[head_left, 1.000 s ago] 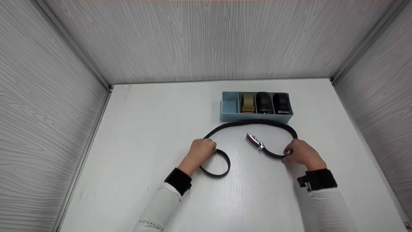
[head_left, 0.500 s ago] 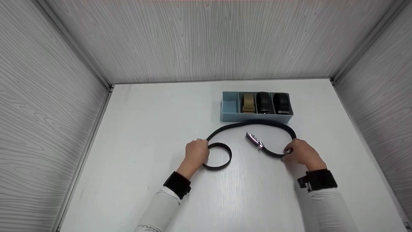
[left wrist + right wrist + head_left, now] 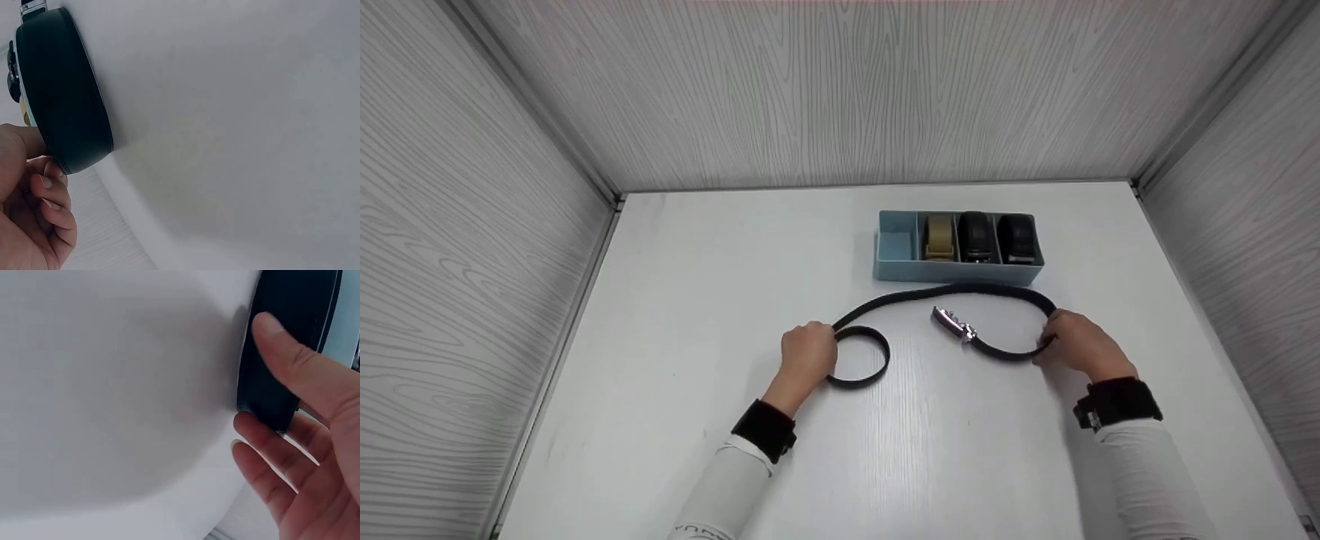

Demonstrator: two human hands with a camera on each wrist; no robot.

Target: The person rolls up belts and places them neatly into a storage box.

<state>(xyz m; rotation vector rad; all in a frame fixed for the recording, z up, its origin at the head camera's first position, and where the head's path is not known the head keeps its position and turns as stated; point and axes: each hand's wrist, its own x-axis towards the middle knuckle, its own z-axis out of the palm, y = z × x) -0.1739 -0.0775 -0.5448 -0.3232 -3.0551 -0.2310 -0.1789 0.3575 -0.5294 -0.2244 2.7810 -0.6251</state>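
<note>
A black belt [image 3: 885, 301] stands on its edge on the white table, its long middle arching between my two hands. My left hand [image 3: 808, 351] grips it at the left, beside a round loop [image 3: 887, 352] formed by the tail end. In the left wrist view the curved black strap [image 3: 62, 95] comes out from between the fingers. My right hand [image 3: 1084, 345] pinches the bend at the right, thumb across the strap [image 3: 287, 304] in the right wrist view. Between the hands, the silver buckle [image 3: 952, 324] lies at the belt's other end.
Right behind the belt stands a blue divided box [image 3: 952, 271]. It holds a rolled tan belt [image 3: 939, 236] and two rolled dark belts, one in the middle [image 3: 976, 234] and one at the right [image 3: 1017, 236]; its left compartment is bare. Grey wood-grain panels [image 3: 825, 97] enclose the table.
My left hand has shifted left, and the loop beside it has become rounder and sits a little farther back. My right hand has moved slightly right and away, still holding the bend.
</note>
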